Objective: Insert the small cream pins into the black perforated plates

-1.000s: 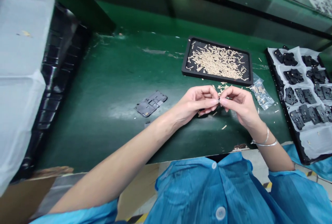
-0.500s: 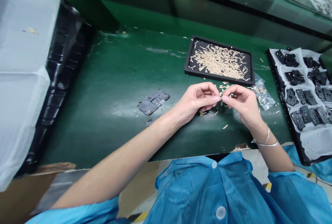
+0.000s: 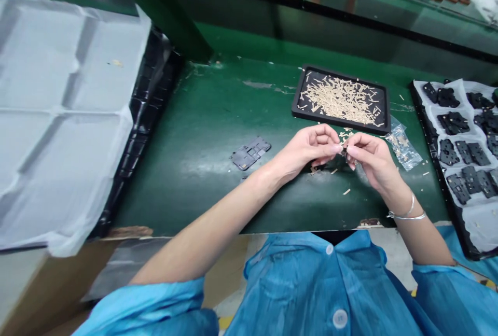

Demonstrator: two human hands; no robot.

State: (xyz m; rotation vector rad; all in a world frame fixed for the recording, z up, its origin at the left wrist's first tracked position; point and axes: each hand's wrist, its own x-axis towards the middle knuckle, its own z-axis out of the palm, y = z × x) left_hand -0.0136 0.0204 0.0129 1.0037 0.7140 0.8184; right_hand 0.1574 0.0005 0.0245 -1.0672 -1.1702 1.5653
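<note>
My left hand (image 3: pixel 317 148) and my right hand (image 3: pixel 369 157) meet at the fingertips in front of a black tray (image 3: pixel 298 111). Both are pinched around a small dark part (image 3: pixel 344 151), mostly hidden by the fingers. Many thin beige strips (image 3: pixel 338 98) lie heaped in the tray, and a few more are scattered on the green table around my hands. Left of my left hand, a flat dark plastic piece (image 3: pixel 251 153) rests on the table, with another mostly hidden behind my forearm.
A clear bag (image 3: pixel 404 147) of beige bits lies right of the tray. At the far right stands a white-lined tray (image 3: pixel 480 224) holding dark parts. Another white-lined tray (image 3: pixel 93 134) is at the left. A green post (image 3: pixel 175 19) rises behind.
The view has shifted left, showing more of the left tray. My right fingers have turned slightly around the small dark part, which shows a little more now.
</note>
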